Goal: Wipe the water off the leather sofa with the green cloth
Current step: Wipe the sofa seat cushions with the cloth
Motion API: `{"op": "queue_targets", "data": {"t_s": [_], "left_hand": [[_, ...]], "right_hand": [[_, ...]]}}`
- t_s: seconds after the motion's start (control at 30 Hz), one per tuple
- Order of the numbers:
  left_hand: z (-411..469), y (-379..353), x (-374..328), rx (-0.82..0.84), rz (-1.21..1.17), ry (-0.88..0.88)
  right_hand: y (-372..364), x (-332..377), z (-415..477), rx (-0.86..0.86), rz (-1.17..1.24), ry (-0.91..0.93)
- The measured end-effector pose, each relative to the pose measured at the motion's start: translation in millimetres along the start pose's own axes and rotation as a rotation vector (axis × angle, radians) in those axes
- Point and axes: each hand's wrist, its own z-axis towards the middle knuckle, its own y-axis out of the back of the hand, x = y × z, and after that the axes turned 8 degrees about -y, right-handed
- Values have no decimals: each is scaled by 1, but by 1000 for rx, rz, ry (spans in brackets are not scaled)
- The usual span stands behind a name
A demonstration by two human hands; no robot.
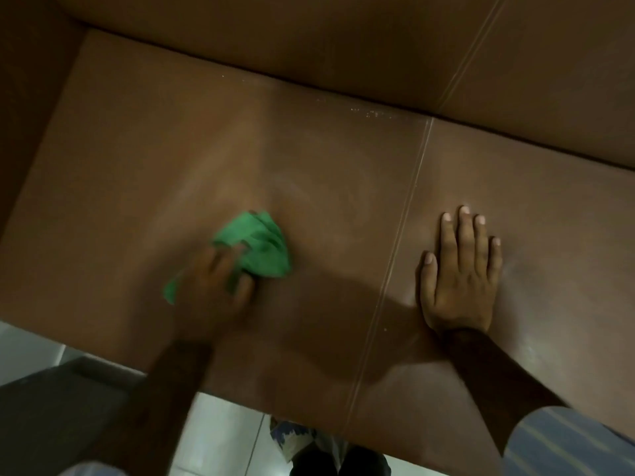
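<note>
While the cloth (pixel 256 247) sits bunched on the seat (pixel 144 173) at lower centre-left of the frame, the left hand (pixel 214 286) grips it, fingers clenched into the folds; hand is motion-blurred, so it's prob mid-stroke. A green tail pokes out at the hand's lower left. Right hand (pixel 458 273) lies flat and released, fingers spread, on the next cushion right of the seam (pixel 402 228), holding nothing, looks like a brace.

Doing this step well, imo:
- Droplets (pixel 374 113) show near the back crease, upper centre-right, well apart from the cloth. Wiping needs to reach up there, not just the mid seat.
- Faint smeary sheen around the cloth suggests thin film left; overlap strokes, work one direction toward the front edge rather than scrubbing circles.
- Cloth is wadded, so little contact area. Flattening it under the palm would lift more water per pass; refold to a dry face when it gets damp.
- Run a cloth edge along the seam & the crease under the backrest (pixel 309 46), since water likely pools there.
- Keep the brace hand off wet patches, else prints/re-smear.

Floor (pixel 220 438) shows at bottom.
</note>
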Motion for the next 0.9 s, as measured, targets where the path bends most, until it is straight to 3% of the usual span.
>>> {"op": "queue_targets", "data": {"t_s": [0.1, 0.27, 0.5, 0.63, 0.8, 0.9], "left_hand": [[77, 9, 38, -188, 30, 335], [215, -4, 14, -248, 22, 476], [221, -54, -140, -128, -176, 155], [219, -59, -157, -38, -217, -60], [225, -61, -185, 232, -282, -558], [226, -62, -180, 202, -225, -568]], "right_hand": [[-2, 1, 1, -2, 8, 6], [-8, -3, 0, -23, 5, 9], [-12, -2, -2, -19, 16, -4], [-11, -5, 2, -24, 6, 2], [-11, -5, 1, -29, -11, -1], [-10, -3, 0, -19, -1, 2]]}}
